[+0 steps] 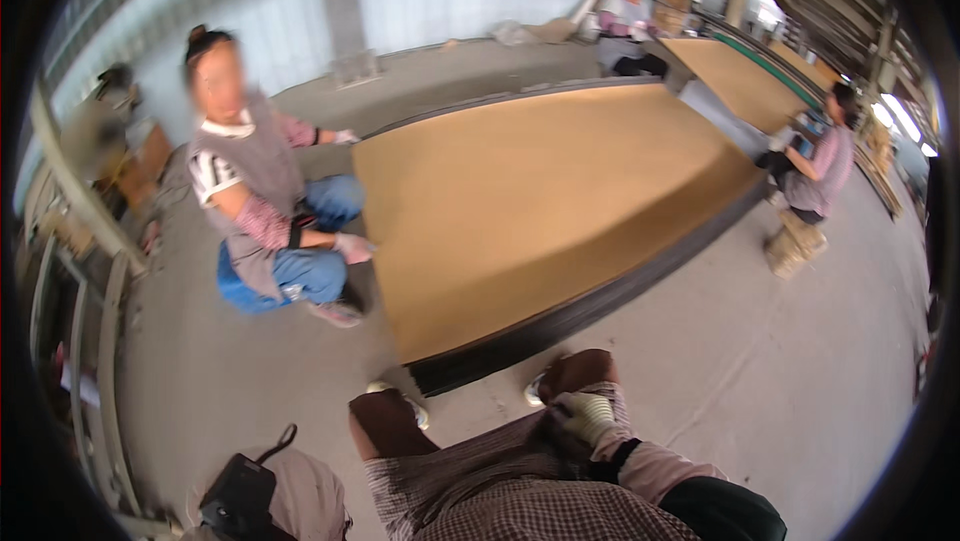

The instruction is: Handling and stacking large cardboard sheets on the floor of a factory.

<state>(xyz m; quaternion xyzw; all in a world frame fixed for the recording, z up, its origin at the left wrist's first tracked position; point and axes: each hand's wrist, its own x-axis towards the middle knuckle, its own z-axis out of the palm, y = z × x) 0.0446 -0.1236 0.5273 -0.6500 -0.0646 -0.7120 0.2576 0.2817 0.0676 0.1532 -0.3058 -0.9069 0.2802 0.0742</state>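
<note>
the gloved right hand (588, 417) is rested on checked cloth (540, 506) over the lap, fingers curled; whether cloth is gripped cannot be told. the left hand's state cannot be told, being out of view. the tan sheet (540, 206) is laid ahead beyond the knees (583, 369), apart from the right fingers.

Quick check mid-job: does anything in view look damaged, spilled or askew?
Nothing plainly stands out. The tan sheet shows no visible tear or spill; the darker band along its near side may be only shadow. Crumpled material lies by the back wall, too blurred to judge whether it is misplaced.
</note>
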